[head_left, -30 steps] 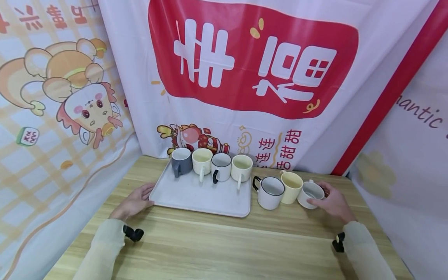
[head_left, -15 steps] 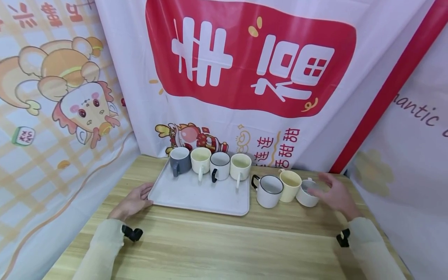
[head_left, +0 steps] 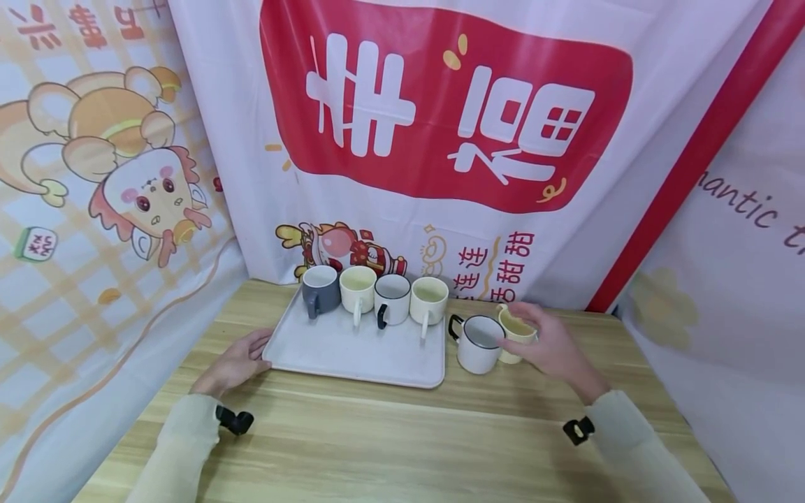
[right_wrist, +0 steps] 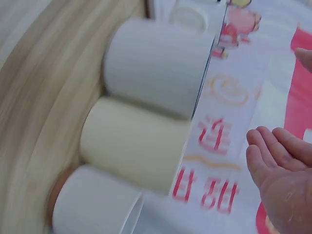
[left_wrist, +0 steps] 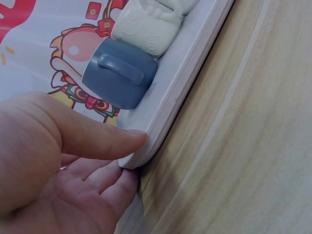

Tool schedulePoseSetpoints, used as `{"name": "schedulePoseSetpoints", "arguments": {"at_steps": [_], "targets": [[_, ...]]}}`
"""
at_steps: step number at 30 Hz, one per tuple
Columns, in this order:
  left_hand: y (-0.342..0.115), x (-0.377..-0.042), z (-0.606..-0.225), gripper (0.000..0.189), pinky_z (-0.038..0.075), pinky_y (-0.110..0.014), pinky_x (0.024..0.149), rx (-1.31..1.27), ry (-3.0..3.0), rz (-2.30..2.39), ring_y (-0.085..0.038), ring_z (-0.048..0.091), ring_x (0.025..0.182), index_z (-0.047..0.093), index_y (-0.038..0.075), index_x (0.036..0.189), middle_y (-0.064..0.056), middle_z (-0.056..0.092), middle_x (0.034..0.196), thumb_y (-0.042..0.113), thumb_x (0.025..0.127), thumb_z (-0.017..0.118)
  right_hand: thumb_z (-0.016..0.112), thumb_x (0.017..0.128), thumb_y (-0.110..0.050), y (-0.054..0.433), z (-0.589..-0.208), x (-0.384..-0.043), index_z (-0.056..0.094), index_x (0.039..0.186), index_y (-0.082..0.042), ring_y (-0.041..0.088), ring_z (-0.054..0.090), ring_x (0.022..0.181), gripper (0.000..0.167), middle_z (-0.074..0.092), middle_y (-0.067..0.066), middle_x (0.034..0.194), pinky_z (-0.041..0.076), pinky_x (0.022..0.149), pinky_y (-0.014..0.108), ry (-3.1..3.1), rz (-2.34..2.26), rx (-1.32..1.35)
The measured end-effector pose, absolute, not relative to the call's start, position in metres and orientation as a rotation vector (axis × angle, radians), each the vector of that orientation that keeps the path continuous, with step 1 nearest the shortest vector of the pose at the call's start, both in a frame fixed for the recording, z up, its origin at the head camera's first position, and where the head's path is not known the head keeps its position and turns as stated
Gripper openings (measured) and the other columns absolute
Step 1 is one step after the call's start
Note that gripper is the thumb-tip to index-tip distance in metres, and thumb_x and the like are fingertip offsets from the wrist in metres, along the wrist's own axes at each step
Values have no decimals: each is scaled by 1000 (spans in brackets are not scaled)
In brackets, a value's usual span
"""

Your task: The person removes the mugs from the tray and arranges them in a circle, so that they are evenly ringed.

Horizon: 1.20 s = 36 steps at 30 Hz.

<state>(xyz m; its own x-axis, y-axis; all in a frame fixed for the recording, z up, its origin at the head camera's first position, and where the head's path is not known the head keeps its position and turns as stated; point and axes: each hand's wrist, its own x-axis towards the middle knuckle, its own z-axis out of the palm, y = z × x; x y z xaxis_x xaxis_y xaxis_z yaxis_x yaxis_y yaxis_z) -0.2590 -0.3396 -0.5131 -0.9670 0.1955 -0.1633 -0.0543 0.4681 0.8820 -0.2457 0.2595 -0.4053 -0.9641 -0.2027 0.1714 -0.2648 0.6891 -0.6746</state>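
My left hand pinches the left front corner of a white tray, thumb over the rim and fingers underneath in the left wrist view. My right hand hovers beside the pale yellow mug, overlapping it and hiding the small white mug from the head view. The right wrist view shows this hand spread above the mugs, holding nothing. Left of the yellow mug stands a white mug with a black rim. These three mugs form a row to the right of the tray.
Along the tray's back edge stand a grey-blue mug, a pale green mug, a black-rimmed white mug and a cream mug, handles facing forward. A printed curtain hangs directly behind the wooden table.
My right hand has let go of the small white mug at the row's right end and moved left to the yellow mug. The left hand stays at the tray corner.
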Motion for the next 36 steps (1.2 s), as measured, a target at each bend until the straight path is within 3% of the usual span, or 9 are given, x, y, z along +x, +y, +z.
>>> {"name": "schedulePoseSetpoints", "arguments": {"at_steps": [3,10,20,26,30,36], "targets": [[-339,-259,-514,80,28,-59,130,121,2474,1501,-54,20,158,13,-11,164,-36,16,171,-9,99,58,89,85,-39,235,-408,-245,56,147,-10,42,58,139,76,63,17,147,49,120,62,-2762,1211,491],[-339,-261,-515,79,27,-58,131,86,2471,1503,-52,20,159,13,-8,165,-34,16,172,-7,100,58,92,81,-30,181,-423,-253,58,145,-3,40,63,135,77,66,18,143,52,119,54,-2704,1254,642],[-339,-260,-516,80,28,-59,131,97,2467,1509,-53,20,159,12,-10,165,-35,15,171,-8,99,57,90,83,-32,131,-465,-268,60,144,1,43,62,134,75,64,27,143,52,118,57,-2705,1412,465],[-338,-259,-515,79,28,-59,131,109,2468,1528,-53,20,158,12,-10,164,-36,16,171,-8,99,57,90,83,-33,113,-488,-289,67,138,-5,35,66,129,66,72,17,136,55,115,52,-2683,1445,275],[-338,-258,-514,80,28,-60,130,113,2472,1523,-54,21,158,12,-11,164,-36,16,171,-8,99,58,90,83,-27,102,-502,-302,74,126,-3,30,72,113,51,77,18,122,61,105,47,-2612,1503,199],[-339,-258,-515,79,29,-59,130,115,2479,1516,-53,22,158,13,-11,164,-36,17,171,-9,99,57,86,88,-29,86,-513,-312,76,112,-4,17,70,91,37,77,11,104,64,77,27,-2537,1593,-37]]}}
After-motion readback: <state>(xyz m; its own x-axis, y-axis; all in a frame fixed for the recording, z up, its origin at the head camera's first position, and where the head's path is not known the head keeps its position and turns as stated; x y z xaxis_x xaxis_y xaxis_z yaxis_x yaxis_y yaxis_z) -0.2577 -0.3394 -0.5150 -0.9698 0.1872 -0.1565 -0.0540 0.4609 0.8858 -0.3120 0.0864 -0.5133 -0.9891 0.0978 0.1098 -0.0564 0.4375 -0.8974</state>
